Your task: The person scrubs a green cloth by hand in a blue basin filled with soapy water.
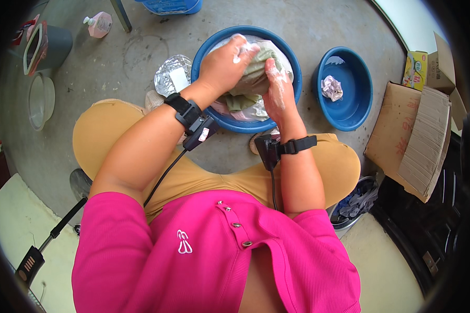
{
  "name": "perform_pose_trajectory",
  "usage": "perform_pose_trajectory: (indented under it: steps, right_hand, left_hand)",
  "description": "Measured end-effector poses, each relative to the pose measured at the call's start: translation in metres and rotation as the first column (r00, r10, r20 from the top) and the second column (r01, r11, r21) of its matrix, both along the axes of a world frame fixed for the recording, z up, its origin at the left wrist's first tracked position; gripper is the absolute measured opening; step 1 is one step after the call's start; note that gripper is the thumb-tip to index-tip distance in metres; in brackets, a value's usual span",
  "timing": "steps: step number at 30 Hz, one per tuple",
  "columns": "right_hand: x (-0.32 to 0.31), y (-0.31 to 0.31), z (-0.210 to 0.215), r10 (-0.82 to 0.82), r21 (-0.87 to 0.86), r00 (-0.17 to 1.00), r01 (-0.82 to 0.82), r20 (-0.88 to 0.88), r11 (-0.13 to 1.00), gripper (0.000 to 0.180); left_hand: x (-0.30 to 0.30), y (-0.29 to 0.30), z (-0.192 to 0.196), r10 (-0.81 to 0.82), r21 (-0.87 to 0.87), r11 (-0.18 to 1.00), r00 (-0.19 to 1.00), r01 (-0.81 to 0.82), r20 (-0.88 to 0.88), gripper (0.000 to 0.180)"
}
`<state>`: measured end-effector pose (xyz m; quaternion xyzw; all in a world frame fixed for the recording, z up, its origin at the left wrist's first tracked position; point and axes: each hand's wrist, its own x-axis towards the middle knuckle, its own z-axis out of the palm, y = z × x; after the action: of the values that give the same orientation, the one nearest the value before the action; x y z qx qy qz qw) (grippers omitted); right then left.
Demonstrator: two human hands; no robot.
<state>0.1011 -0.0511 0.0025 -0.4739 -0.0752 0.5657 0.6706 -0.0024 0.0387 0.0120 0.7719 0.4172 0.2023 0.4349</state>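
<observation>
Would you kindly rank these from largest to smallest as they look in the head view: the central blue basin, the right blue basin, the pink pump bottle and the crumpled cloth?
1. Central blue basin
2. Right blue basin
3. Pink pump bottle and crumpled cloth: too alike to rank.

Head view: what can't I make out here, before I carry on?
In the head view:
Left basin: most of its bottom is hidden by the green cloth, the pale cloth and the hands.
Left hand: palm hidden by its own back.
Right hand: most fingers hidden behind its thumb side, so its grip is unclear.
Blue tub: top cut off by the upper edge.
</observation>
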Motion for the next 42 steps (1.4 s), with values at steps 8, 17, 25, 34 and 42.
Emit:
perform_pose_trajectory:
  steps: [8, 17, 25, 34, 42]
  right_hand:
    - [-0.028, 0.000, -0.021, 0.024, -0.283, 0.968, -0.097, -0.251, 0.954, 0.033]
    - [-0.015, -0.009, -0.036, -0.122, -0.321, 0.880, -0.036, -0.459, 0.946, 0.041]
    - [-0.007, -0.012, -0.036, -0.007, -0.124, 0.752, -0.100, -0.659, 0.987, 0.041]
    - [-0.011, -0.017, -0.047, -0.050, -0.073, 0.770, 0.005, -0.636, 0.997, 0.035]
    - [-0.011, -0.021, -0.050, 0.044, -0.014, 0.761, -0.069, -0.647, 0.998, 0.037]
  left_hand:
    - [0.005, -0.022, -0.023, -0.207, 0.342, 0.896, 0.947, 0.284, -0.244, 0.029]
    - [0.012, -0.044, -0.030, -0.302, 0.318, 0.873, 0.921, 0.371, -0.245, 0.029]
    - [0.013, -0.052, -0.026, -0.378, 0.418, 0.800, 0.903, 0.430, -0.204, 0.033]
    - [0.014, -0.058, -0.021, -0.358, 0.410, 0.829, 0.924, 0.380, -0.133, 0.029]
    - [0.013, -0.048, -0.015, -0.288, 0.393, 0.863, 0.948, 0.317, -0.134, 0.029]
